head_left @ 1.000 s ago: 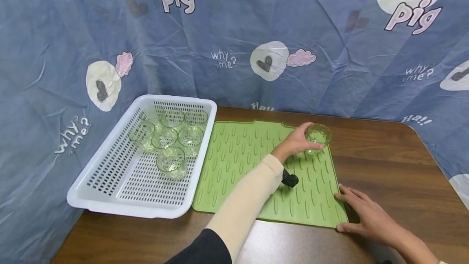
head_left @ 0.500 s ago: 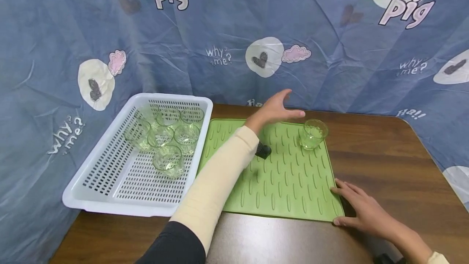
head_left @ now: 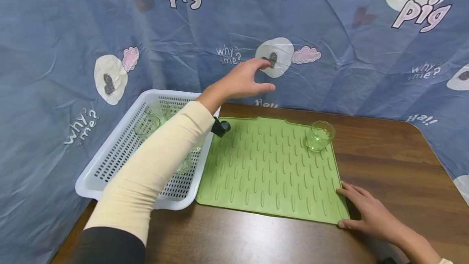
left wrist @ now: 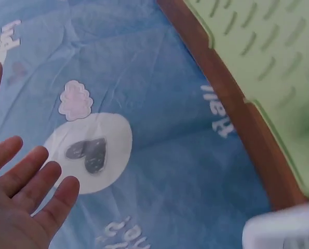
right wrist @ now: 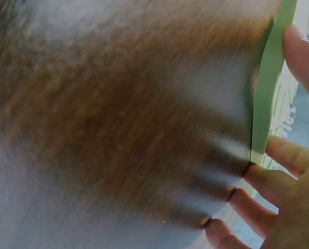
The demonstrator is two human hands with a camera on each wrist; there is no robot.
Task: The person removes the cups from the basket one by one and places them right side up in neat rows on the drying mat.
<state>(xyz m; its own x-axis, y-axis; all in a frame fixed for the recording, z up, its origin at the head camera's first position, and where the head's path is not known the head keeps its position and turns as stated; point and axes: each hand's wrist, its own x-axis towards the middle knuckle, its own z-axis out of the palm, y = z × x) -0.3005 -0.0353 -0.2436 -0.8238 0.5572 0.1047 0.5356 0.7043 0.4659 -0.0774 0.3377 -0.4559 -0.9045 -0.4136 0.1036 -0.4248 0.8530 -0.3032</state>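
Note:
My left hand [head_left: 239, 81] is in the air over the back of the table, thumb and fingers spread apart, holding nothing. In the left wrist view the same hand [left wrist: 27, 199] shows bare, loosely extended fingers. A clear drinking glass [head_left: 320, 135] stands upright at the back right corner of the green ridged mat [head_left: 264, 166]. My right hand [head_left: 370, 215] rests at the mat's front right corner. Its thumb and index finger touch the green edge, and the other fingertips are on the wood, as the right wrist view shows.
A white perforated plastic basket [head_left: 183, 204] stands left of the mat, holding several clear glasses [head_left: 147, 125], partly hidden by my left sleeve [head_left: 154, 158]. A blue printed cloth [head_left: 205, 23] hangs behind the brown wooden table [head_left: 384, 154].
My left hand has let go of the glass at the mat's back right corner and moved left and up toward the basket. The right hand stays at the mat's corner.

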